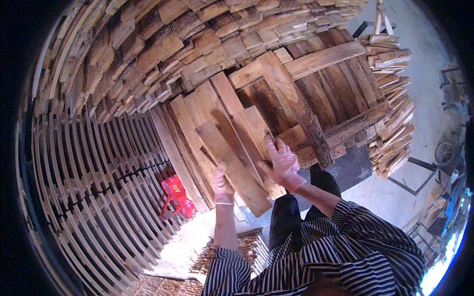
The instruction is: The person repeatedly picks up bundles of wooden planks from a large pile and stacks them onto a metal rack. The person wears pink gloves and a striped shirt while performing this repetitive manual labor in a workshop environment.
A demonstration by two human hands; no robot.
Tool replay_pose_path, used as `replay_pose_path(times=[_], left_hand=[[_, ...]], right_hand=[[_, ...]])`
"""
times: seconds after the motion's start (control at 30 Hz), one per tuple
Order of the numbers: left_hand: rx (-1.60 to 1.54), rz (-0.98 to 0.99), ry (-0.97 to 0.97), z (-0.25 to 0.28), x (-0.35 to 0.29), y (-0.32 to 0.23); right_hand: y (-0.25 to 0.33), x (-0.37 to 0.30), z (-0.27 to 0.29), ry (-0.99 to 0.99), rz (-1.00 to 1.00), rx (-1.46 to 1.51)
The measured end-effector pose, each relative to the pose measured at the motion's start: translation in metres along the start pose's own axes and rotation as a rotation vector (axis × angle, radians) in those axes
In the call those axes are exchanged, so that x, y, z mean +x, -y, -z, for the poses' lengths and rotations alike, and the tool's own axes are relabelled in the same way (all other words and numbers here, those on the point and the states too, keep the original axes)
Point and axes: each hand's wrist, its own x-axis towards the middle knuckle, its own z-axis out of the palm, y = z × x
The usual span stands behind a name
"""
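Observation:
A short, pale wooden board [233, 165] lies slantwise across a layer of longer boards. My left hand [223, 186], in a thin clear glove, grips its left edge; part of the fingers is hidden at the board. My right hand [284, 164], gloved the same way, has its fingers spread and rests against another board [256, 129] just to the right. Under and around both hands are side-by-side planks [200, 106] of light brown wood. A long plank with a rough bark edge [296, 101] crosses the stack to the right of my right hand.
A tall wall of stacked wood pieces [163, 49] rises at the far side. On the left stands slatted wood stacking [103, 172], with a red plastic stool [177, 195] beside it. More piled boards [395, 128] stand at right. A bundle of thin sticks [247, 246] sits near my legs.

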Motion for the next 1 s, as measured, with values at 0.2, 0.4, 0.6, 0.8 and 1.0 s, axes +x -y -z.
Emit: replay_pose_path(times=[0.2, 0.4, 0.6, 0.8, 1.0], left_hand=[[0.161, -0.067, -0.121, 0.023, 0.0, -0.027], [0.211, -0.081, 0.031, 0.009, 0.003, -0.028], [0.193, -0.086, 0.001, 0.024, 0.01, -0.023], [0.173, -0.074, 0.034, 0.029, 0.015, -0.023], [0.294, -0.068, -0.067, -0.017, 0.0, -0.02]], right_hand=[[-0.005, 0.002, -0.031, -0.009, 0.283, -0.228], [-0.079, 0.08, 0.058, -0.171, -0.092, -0.436], [-0.084, 0.107, 0.068, -0.084, -0.263, -0.266], [-0.013, 0.104, 0.009, -0.117, -0.149, -0.162], [0.009, 0.069, -0.006, -0.326, 0.109, 0.007]])
